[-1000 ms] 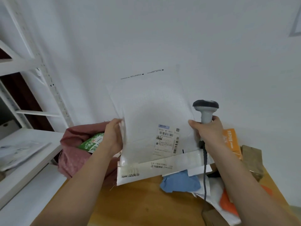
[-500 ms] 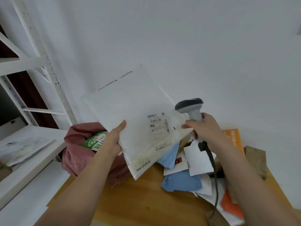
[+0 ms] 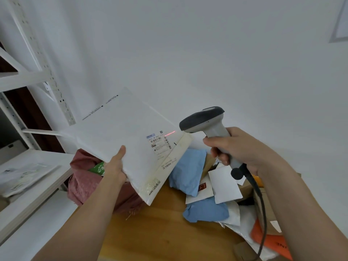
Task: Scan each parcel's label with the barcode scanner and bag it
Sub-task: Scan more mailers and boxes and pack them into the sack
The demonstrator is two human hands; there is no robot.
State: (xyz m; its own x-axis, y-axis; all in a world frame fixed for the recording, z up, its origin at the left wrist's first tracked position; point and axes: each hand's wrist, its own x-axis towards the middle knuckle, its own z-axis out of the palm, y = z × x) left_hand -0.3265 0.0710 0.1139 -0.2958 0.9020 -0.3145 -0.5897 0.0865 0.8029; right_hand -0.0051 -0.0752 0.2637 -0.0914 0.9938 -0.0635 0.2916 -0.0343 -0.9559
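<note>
Two bare hands work above a wooden bench (image 3: 150, 228). The left hand (image 3: 114, 166) holds a large white parcel (image 3: 124, 140) by its near left edge, thumb laid flat on the top face and the other fingers hidden beneath it, so the grip is clamped on that edge. The parcel is lifted off the bench and tilted, spreading up and to the right from the left hand. Its printed label (image 3: 159, 143) sits near the right edge, well apart from that grip. A thin red line of light (image 3: 170, 133) falls on the parcel just above and right of the label.

To the right, the right hand (image 3: 243, 149) has its fingers curled round the handle of a grey barcode scanner (image 3: 205, 119), the grip clamped on it. The scanner's dark head points left toward the label, close to the parcel's right edge but not touching it. A black cable (image 3: 261, 208) hangs from the handle's base.

Below, a pile holds blue parcels (image 3: 190, 176), white envelopes (image 3: 224, 185) and an orange packet (image 3: 273, 242). A reddish cloth bag (image 3: 84, 179) sits at the left, beside a white shelf (image 3: 28, 194).
</note>
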